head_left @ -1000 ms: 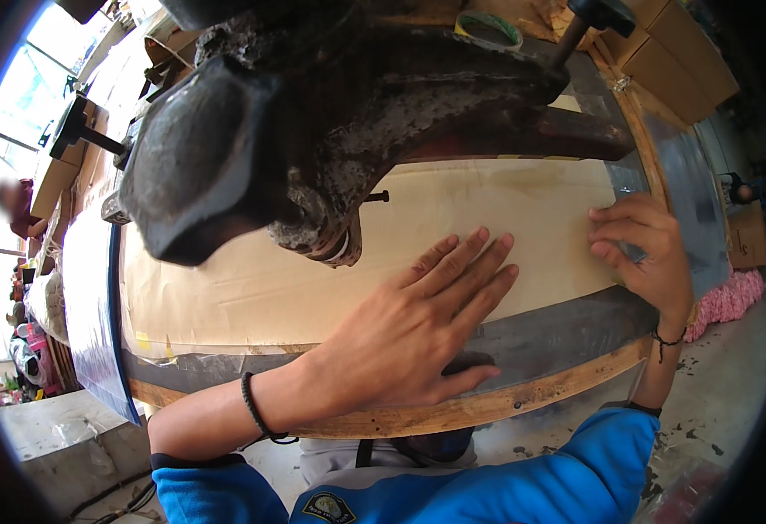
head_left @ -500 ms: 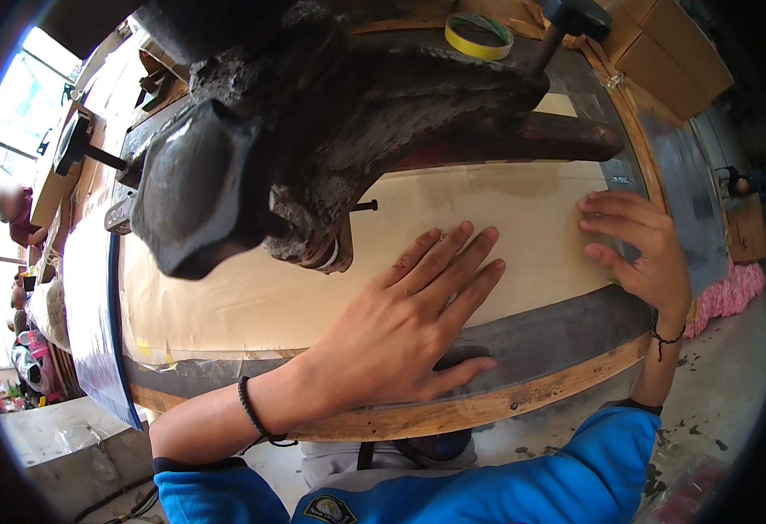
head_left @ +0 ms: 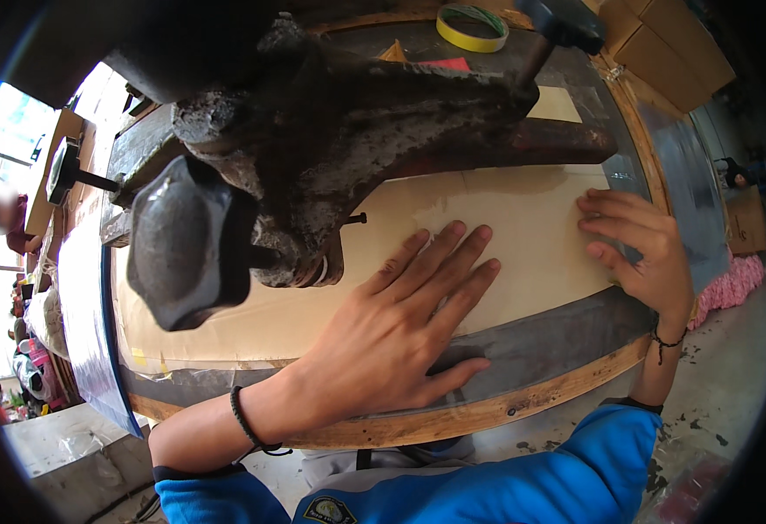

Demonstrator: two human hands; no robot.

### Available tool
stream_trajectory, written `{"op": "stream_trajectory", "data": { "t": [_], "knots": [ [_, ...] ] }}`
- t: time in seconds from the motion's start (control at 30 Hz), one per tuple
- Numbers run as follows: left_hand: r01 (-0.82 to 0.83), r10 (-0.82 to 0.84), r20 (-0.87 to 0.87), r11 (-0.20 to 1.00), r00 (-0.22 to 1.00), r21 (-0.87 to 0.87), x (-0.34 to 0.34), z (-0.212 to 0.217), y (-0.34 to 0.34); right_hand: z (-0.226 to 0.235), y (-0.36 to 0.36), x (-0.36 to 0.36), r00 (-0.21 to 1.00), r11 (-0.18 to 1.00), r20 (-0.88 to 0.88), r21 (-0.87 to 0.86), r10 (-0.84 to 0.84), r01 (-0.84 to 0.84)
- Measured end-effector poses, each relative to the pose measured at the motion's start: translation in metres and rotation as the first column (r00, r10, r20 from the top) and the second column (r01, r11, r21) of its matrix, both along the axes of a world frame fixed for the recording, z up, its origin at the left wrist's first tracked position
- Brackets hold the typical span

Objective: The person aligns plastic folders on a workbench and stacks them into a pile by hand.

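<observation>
Palm down, my left hand lies on a wide cream sheet, its fingers spread and its thumb over the dark grey border below it. At the sheet's right end is my right hand, its fingers slightly bent and apart, with the fingertips on or just above the sheet. Neither hand holds anything. The sheet is set in a wood-edged board. Above it reaches a worn dark metal clamp arm with a black star-shaped knob at the left, hiding part of the sheet.
A yellow-green tape roll lies at the far side. Another black knob stands by it. Cardboard boxes are at the far right, above a pink bundle near the floor. A blue-edged panel stands at the left.
The view has shifted a little, so the clamp arm and its knob appear lower and more to the left. Both hands keep nearly the same places on the sheet.
</observation>
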State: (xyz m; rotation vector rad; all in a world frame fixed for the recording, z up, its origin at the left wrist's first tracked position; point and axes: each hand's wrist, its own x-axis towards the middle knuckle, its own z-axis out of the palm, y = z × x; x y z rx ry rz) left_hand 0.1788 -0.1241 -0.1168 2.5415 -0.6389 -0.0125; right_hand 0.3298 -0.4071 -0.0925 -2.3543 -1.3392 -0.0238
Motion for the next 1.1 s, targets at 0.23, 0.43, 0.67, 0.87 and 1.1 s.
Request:
{"op": "stream_trajectory", "data": {
  "t": [0.23, 0.43, 0.67, 0.87, 1.1],
  "knots": [
    [-0.004, 0.004, -0.014, 1.000, 1.000, -0.003, 0.0024, 0.0024, 0.0008, 0.0018, -0.0002, -0.0013, 1.000, 1.000, -0.001, -0.003, 0.002, -0.002],
    [-0.007, 0.007, -0.031, 1.000, 0.999, 0.015, 0.0036, 0.0045, 0.0010, 0.0028, 0.0017, -0.0003, 1.000, 1.000, -0.014, 0.001, 0.001, -0.001],
    [0.005, -0.004, -0.029, 1.000, 1.000, 0.014, 0.0036, 0.0036, 0.0013, 0.0023, 0.0019, -0.0002, 1.000, 1.000, -0.012, -0.006, -0.013, 0.012],
    [0.015, -0.015, -0.047, 1.000, 0.999, 0.006, 0.0042, 0.0057, 0.0021, 0.0014, 0.0017, 0.0001, 1.000, 1.000, 0.002, -0.013, -0.023, 0.023],
    [0.011, -0.009, -0.042, 1.000, 0.999, 0.025, 0.0030, 0.0062, 0.0012, 0.0011, 0.0022, -0.0003, 1.000, 1.000, -0.013, 0.000, -0.025, 0.025]
  ]
}}
